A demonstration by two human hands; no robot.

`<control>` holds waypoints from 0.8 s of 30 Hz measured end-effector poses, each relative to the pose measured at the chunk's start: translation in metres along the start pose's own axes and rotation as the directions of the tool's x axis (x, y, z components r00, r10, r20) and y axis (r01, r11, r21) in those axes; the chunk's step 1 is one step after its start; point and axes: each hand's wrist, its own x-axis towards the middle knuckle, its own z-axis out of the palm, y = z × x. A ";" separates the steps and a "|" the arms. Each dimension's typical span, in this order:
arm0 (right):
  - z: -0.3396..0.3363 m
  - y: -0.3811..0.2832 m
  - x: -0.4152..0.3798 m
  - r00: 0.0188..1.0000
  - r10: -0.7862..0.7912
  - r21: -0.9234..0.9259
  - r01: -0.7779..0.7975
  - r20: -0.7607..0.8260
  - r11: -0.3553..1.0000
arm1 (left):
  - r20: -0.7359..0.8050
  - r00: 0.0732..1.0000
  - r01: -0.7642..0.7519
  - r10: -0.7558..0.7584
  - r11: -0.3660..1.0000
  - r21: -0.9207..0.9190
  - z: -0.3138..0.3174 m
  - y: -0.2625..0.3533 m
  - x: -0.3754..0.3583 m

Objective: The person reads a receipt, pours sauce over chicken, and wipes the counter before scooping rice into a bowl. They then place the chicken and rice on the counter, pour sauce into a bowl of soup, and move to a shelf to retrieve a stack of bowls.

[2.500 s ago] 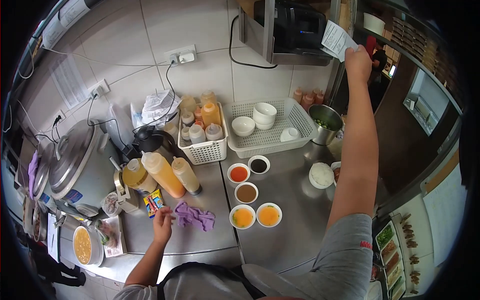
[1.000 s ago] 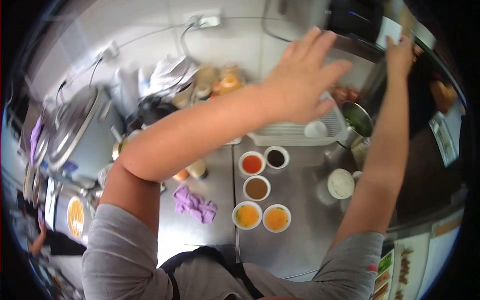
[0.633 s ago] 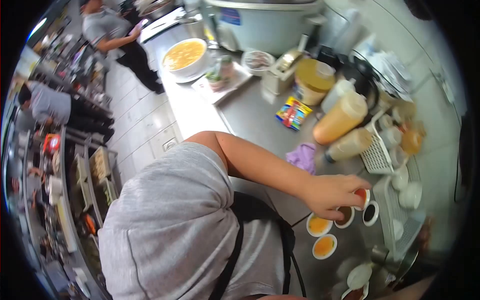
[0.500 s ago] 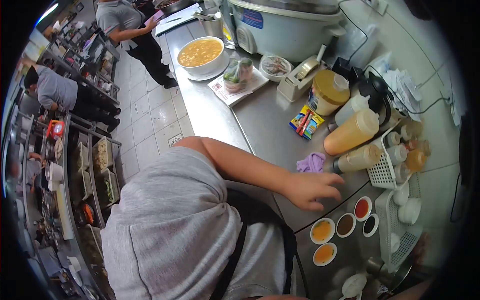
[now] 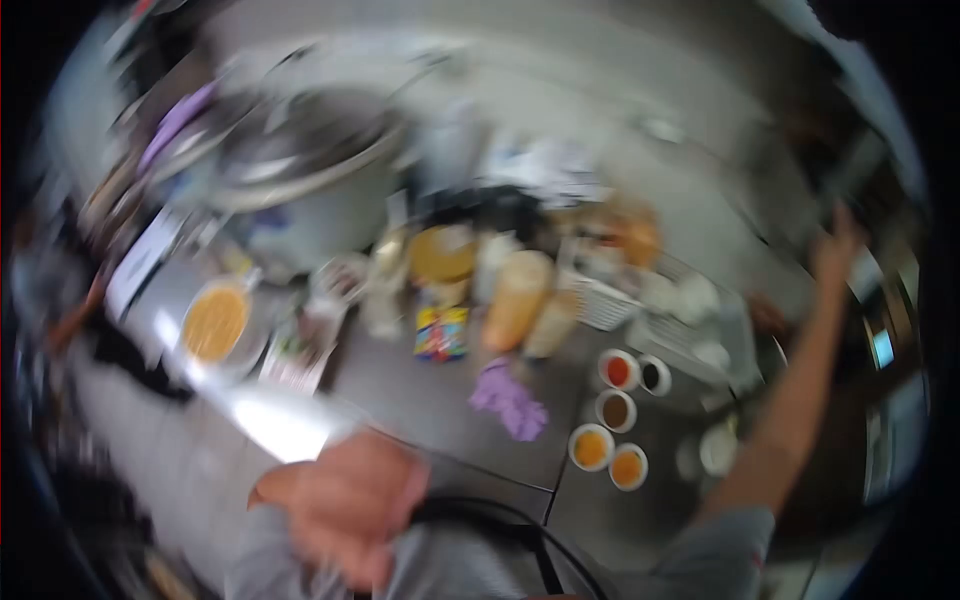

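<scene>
Frame heavily blurred. Five small sauce bowls (image 5: 617,412) on steel table (image 5: 420,400) at 4 o'clock — one red, one black, one brown, two orange. One big bowl of yellow soup (image 5: 213,323) at 9 o'clock. Two orange squeeze bottles (image 5: 515,300), one purple cloth (image 5: 508,400) just beside them, one colourful packet (image 5: 441,332). Left hand (image 5: 345,505) low at 7 o'clock, near torso — grip cannot be told. Right hand (image 5: 835,250) raised at 2 o'clock, well apart from bowls, state unclear.

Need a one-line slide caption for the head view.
Blurred steel counter: left hand near torso, right hand raised, five sauce bowls between.
</scene>
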 end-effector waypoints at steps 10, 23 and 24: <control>-0.139 -0.287 -0.202 0.753 0.031 0.738 -0.652 0.658 0.176 | -0.030 0.971 -0.190 0.238 0.685 -0.704 0.051 0.056 0.060; -0.205 -0.364 -0.356 0.711 -0.223 0.711 -0.516 0.667 0.478 | 0.222 0.952 0.025 0.211 0.667 -0.744 0.107 0.077 0.072; -0.204 -0.364 -0.357 0.719 -0.220 0.717 -0.513 0.659 0.472 | 0.159 0.977 0.024 0.140 0.672 -0.740 0.116 0.085 0.071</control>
